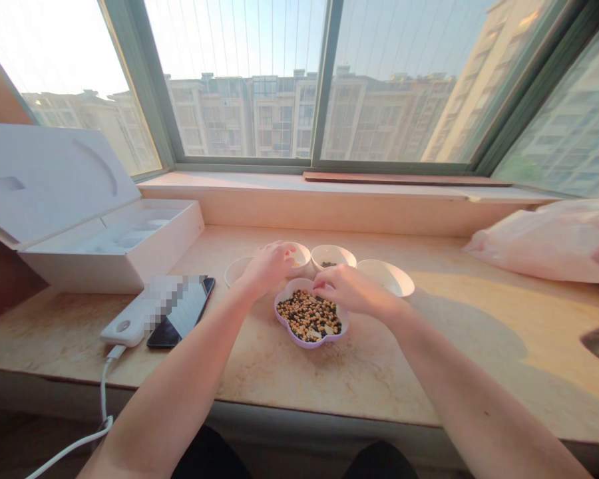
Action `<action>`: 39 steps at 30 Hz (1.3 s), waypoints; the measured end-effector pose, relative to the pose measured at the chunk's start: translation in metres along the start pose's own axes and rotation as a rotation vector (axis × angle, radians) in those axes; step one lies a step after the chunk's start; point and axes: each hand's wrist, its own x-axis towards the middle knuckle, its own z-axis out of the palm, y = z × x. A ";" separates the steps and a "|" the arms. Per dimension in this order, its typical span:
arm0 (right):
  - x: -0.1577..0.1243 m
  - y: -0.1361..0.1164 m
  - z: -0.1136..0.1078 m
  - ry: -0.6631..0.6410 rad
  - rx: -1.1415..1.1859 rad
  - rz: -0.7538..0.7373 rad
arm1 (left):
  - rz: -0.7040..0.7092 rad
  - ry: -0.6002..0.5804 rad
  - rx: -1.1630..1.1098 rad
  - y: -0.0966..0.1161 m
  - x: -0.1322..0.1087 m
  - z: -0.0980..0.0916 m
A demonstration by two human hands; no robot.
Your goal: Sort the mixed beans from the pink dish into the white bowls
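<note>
A purple flower-shaped dish [285, 326] of mixed light and dark beans sits on the stone ledge in front of me. Behind it stand several small white bowls. My left hand [267, 266] reaches over the second bowl [303, 253], fingers curled together in a pinch; what they hold is too small to see. My right hand [347, 289] hovers at the purple dish's far right edge, fingertips pinched down among the beans. A third bowl [333, 255] holds a few dark beans. An empty bowl [390, 276] lies at the right, another [234, 269] at the left.
An open white box [110, 249] with its lid raised stands at the left. A dark phone [182, 322] and a white power bank [127, 322] with a cable lie beside it. A pink plastic bag [549, 239] rests at the right. Windows rise behind the ledge.
</note>
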 end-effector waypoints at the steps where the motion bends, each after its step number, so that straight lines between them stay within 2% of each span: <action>1: 0.000 0.002 -0.004 0.065 0.018 0.045 | 0.005 0.007 -0.001 -0.001 0.001 -0.001; 3: 0.001 0.009 -0.010 0.216 0.008 0.148 | 0.023 0.001 -0.010 -0.001 0.002 -0.003; 6: 0.006 0.028 -0.010 0.359 -0.013 0.245 | 0.095 -0.100 0.000 0.003 0.001 -0.006; 9: 0.011 0.046 -0.004 0.368 -0.046 0.330 | 0.185 -0.276 0.030 0.011 -0.004 -0.006; 12: 0.014 0.056 0.004 0.336 -0.046 0.351 | 0.247 -0.441 0.065 0.019 -0.010 -0.006; 19: 0.014 0.055 0.004 0.315 -0.015 0.352 | 0.284 -0.659 0.137 0.035 -0.022 -0.014; 25: 0.013 0.042 0.000 0.283 -0.010 0.350 | 0.220 -0.732 0.119 0.041 -0.026 -0.021; 30: 0.010 0.034 -0.003 0.281 0.006 0.348 | 0.204 -0.760 0.061 0.041 -0.025 -0.014; 39: 0.005 0.026 -0.007 0.243 -0.002 0.339 | 0.271 -0.747 0.111 0.050 -0.026 -0.010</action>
